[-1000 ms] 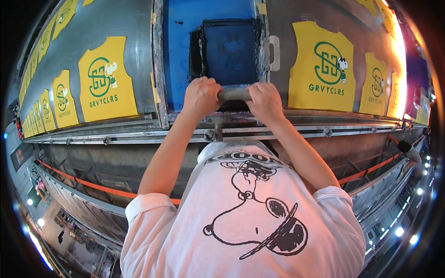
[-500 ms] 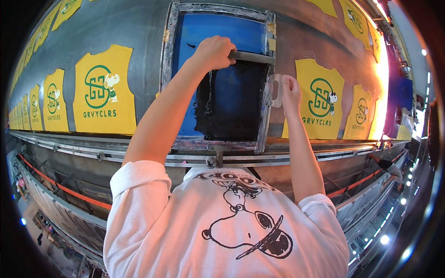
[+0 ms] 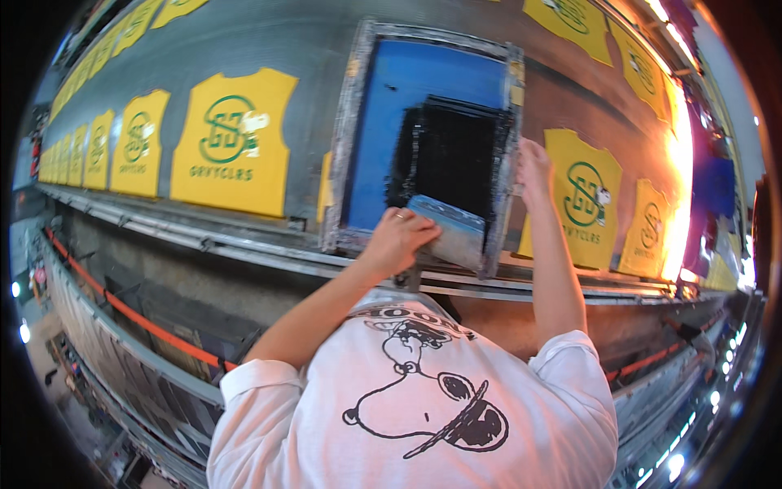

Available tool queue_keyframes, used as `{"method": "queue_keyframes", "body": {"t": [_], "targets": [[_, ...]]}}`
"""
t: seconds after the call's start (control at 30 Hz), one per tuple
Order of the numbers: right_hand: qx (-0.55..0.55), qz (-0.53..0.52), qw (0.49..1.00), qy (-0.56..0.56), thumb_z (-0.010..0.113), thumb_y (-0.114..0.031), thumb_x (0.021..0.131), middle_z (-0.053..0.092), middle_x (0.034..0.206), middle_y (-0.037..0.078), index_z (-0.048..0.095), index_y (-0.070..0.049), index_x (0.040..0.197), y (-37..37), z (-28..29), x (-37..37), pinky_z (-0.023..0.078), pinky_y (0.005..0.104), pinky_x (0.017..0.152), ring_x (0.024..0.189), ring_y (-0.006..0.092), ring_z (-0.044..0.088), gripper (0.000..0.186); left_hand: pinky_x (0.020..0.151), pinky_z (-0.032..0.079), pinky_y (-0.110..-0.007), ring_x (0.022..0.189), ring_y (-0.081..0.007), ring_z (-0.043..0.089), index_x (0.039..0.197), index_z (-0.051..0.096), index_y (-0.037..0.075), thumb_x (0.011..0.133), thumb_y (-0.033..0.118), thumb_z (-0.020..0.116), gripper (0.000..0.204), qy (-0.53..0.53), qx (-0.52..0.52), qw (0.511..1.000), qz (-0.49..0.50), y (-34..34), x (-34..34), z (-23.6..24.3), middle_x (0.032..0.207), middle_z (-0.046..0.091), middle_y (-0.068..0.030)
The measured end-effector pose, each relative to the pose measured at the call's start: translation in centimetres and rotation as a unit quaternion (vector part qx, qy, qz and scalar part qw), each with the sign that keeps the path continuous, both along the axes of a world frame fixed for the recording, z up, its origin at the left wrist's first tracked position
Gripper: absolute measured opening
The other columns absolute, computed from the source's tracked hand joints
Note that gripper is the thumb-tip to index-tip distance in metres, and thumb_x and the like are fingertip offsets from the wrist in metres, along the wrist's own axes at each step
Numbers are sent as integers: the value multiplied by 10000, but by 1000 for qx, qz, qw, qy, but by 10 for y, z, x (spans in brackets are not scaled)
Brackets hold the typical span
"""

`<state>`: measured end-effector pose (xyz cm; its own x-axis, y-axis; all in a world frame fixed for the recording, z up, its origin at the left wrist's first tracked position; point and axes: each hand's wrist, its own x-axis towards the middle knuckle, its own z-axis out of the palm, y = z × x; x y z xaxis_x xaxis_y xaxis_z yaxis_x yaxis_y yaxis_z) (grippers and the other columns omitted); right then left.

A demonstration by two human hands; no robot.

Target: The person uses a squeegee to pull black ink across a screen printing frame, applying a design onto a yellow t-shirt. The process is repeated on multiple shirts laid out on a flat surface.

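My left hand (image 3: 401,241) grips a squeegee (image 3: 450,232) at the near end of a screen-printing frame (image 3: 353,122), pressed against or just above it. The squeegee is tilted. The frame holds a blue screen (image 3: 432,72) with a thick rectangle of black ink (image 3: 452,143). My right hand (image 3: 531,167) is closed at the frame's right side, where a handle was in the earlier frames; the fingers cover that handle now. Yellow shirt panels (image 3: 228,179) with green prints lie on either side of the frame.
A long grey printing table (image 3: 322,90) carries several yellow panels in rows. A metal rail (image 3: 220,240) runs along its near edge, with an orange strip (image 3: 138,314) below. A bright glowing heater (image 3: 676,179) stands at the right.
Both hands held the squeegee; then my right hand moved to the frame's side handle. My left hand went to the far part, then pulled the squeegee back to the near end.
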<state>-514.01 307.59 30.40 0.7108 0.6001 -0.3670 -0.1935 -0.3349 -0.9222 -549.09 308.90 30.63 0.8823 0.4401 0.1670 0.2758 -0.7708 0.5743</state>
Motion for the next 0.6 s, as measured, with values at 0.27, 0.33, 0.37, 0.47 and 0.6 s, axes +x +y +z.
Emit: {"method": "queue_keyframes", "body": {"t": [0.27, 0.33, 0.37, 0.47, 0.6], "targets": [[126, -77, 980, -131, 696, -238, 980, 682, 1055, 48, 694, -6, 1170, 32, 25, -73, 527, 276, 804, 943, 116, 626, 301, 1053, 406, -425, 1221, -247, 575, 1236, 705, 151, 652, 111, 815, 597, 8, -22, 1000, 9, 32, -63, 52, 1306, 649, -18], [126, -57, 966, -217, 702, -249, 973, 686, 1081, 65, 686, 6, 1194, 56, 21, -109, 523, 294, 847, 968, 143, 634, 337, 1070, 406, -433, 1255, -239, 573, 1250, 697, 148, 648, 119, 818, 614, 3, 0, 1000, 21, 57, -93, 58, 1308, 659, -24], [123, -49, 956, -260, 705, -254, 970, 688, 1094, 73, 682, 12, 1206, 70, 17, -129, 521, 303, 869, 981, 156, 638, 356, 1074, 403, -433, 1257, -239, 576, 1245, 700, 145, 649, 107, 811, 607, 7, 2, 1000, 24, 73, -113, 59, 1303, 666, -29], [102, -46, 968, -223, 707, -264, 957, 700, 1080, 95, 678, -10, 1234, 117, 18, -209, 511, 301, 872, 979, 151, 640, 377, 1086, 395, -436, 1262, -243, 584, 1228, 710, 135, 650, 66, 786, 587, 20, -6, 999, 34, 117, -176, 49, 1287, 685, -43], [79, -52, 980, -177, 697, -258, 954, 697, 953, 60, 681, -18, 1209, 175, -3, -309, 519, 296, 771, 832, 123, 628, 350, 1092, 388, -449, 1257, -263, 591, 1202, 724, 124, 634, -6, 745, 583, 60, -20, 996, 64, 173, -260, 51, 1280, 696, -53]]}}
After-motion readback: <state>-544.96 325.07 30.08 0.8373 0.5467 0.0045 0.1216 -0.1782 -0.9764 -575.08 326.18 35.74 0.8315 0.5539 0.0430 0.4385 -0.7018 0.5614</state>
